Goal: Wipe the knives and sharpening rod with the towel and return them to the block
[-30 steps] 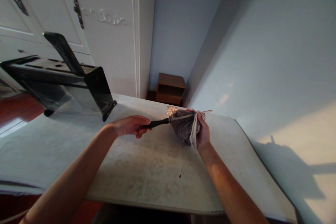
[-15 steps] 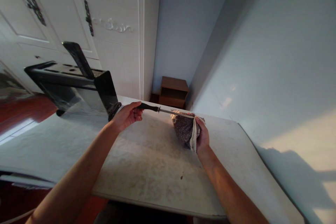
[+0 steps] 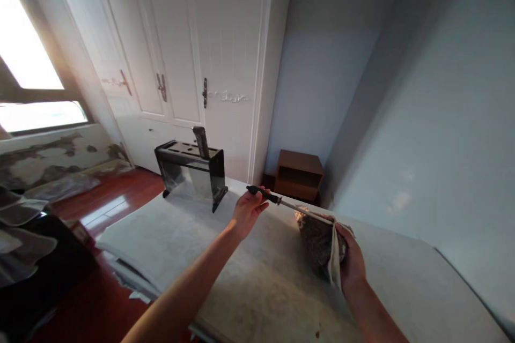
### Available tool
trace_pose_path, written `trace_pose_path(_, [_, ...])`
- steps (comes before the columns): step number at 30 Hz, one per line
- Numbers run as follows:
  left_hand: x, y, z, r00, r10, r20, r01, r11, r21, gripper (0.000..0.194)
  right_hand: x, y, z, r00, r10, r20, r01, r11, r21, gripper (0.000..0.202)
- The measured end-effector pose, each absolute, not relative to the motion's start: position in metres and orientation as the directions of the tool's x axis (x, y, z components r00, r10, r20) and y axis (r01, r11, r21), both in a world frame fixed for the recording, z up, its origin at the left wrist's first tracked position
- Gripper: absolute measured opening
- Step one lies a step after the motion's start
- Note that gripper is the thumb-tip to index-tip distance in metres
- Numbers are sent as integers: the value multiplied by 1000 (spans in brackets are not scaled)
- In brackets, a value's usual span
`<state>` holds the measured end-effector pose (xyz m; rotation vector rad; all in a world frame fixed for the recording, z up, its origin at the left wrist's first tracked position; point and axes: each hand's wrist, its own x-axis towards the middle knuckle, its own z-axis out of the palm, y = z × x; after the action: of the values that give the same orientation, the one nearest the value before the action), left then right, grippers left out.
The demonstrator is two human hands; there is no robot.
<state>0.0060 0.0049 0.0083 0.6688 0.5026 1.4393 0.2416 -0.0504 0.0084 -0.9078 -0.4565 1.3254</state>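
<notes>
Lower right, right hand clutches cloth; left hand grasps rod, far end seemingly covered; loose cloth could cause slipping.

One head-worn camera — above the near side of the table, close to it — looks forward and down, facing the wardrobe beyond it.

Your black-handled tool with its grey rod, your grey-brown cloth with a pale strip, mottled off-white tabletop, black-framed knife stand, white wardrobe, brown cabinet, reddish floor
</notes>
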Motion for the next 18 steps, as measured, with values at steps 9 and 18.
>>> trace_pose_path(9, [-31,-15,43,-132,972,192,-682,-230,695,41,243,-56,17,361,889,-283,-488,-78,-870,39])
trace_pose_path(18, [-116,-59,150,-209,892,401,-127,-431,893,52,251,-58,8,241,889,-389,-408,-271,-872,42])
